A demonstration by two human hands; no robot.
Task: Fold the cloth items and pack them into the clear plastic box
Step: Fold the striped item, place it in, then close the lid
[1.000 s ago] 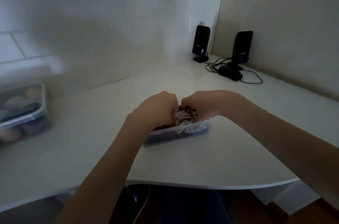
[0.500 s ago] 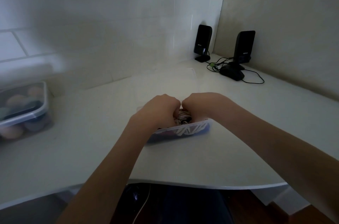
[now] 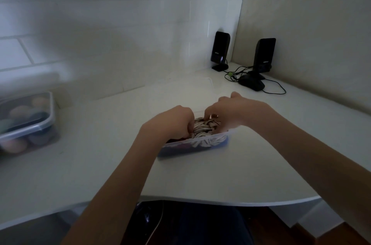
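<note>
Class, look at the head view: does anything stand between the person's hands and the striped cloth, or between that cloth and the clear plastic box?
Nothing visible does. The left hand and the right hand are both already on the striped cloth, which already lies in the clear plastic box on top of other cloth. The speakers and the other container stand well away.

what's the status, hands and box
Both hands, left and right, tucking striped cloth into clear box. Box nearly full. Nothing in the way.
</note>
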